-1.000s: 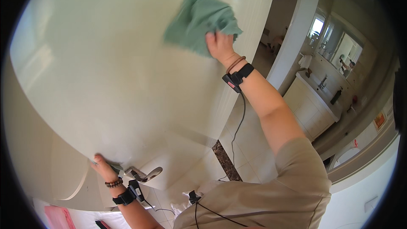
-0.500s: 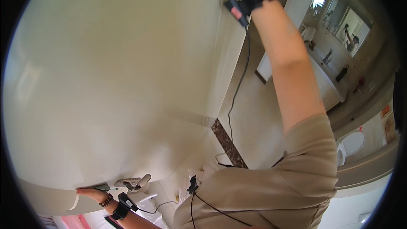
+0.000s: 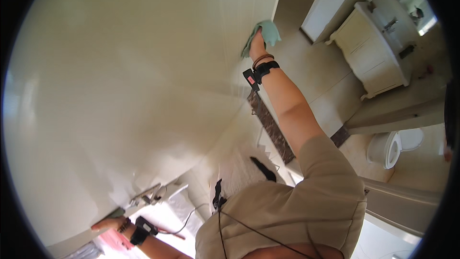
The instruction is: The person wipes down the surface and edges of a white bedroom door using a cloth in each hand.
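Observation:
My right hand [image 3: 258,45] presses a pale green cloth [image 3: 271,32] against the large cream door [image 3: 143,67], close to its far right edge. The cloth is bunched under the palm, and part of it sticks out past the fingers. At the lower left, my left hand [image 3: 109,223] grips the door's near edge beside the metal door handle [image 3: 148,195]. Its far fingers are hidden. A small grey-green piece [image 3: 116,213] lies between this hand and the door face; what it is I cannot make out.
A dark marble threshold strip [image 3: 270,127] crosses the tiled floor below my right arm. To the right stand a cream vanity cabinet [image 3: 369,50] and a white toilet [image 3: 390,148]. A thin cable [image 3: 189,216] runs from my left wrist device. Pink fabric [image 3: 112,240] shows behind the left hand.
My right hand with the cloth has come down the door, from the top edge of the picture toward my body. The left hand stays at the door edge; the view has turned slightly.

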The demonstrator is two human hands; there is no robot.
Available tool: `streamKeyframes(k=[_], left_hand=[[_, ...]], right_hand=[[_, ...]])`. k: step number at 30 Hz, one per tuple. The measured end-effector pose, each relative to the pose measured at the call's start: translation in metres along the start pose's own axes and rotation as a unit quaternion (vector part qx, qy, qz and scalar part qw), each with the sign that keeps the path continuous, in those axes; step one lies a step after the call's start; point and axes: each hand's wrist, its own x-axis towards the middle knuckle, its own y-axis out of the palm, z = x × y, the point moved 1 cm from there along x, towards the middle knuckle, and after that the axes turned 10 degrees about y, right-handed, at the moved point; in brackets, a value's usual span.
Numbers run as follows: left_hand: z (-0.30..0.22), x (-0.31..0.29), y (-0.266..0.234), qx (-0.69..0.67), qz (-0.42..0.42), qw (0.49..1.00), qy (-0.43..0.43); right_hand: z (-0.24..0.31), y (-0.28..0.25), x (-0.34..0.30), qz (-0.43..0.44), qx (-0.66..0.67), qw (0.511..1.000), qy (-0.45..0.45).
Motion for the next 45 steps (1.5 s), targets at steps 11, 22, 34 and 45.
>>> streamKeyframes(k=[11, 22, 34, 45], left_hand=[[0.000, -0.012, -0.008, 0.059, 0.008, 0.996, 0.069], [-0.014, -0.018, 0.015, 0.036, 0.030, 0.997, 0.056], [-0.003, -0.015, 0.000, -0.006, 0.069, 0.996, 0.061], [-0.008, -0.019, 0.000, -0.026, 0.100, 0.994, 0.029]], right_hand=[[0.028, 0.044, -0.250, 0.075, 0.129, 0.964, 0.220], [-0.149, -0.057, -0.248, 0.182, -0.440, 0.851, -0.221], [0.022, 0.060, -0.407, 0.231, -0.313, 0.797, -0.462], [-0.006, 0.017, -0.371, 0.371, -0.373, 0.673, -0.519]])
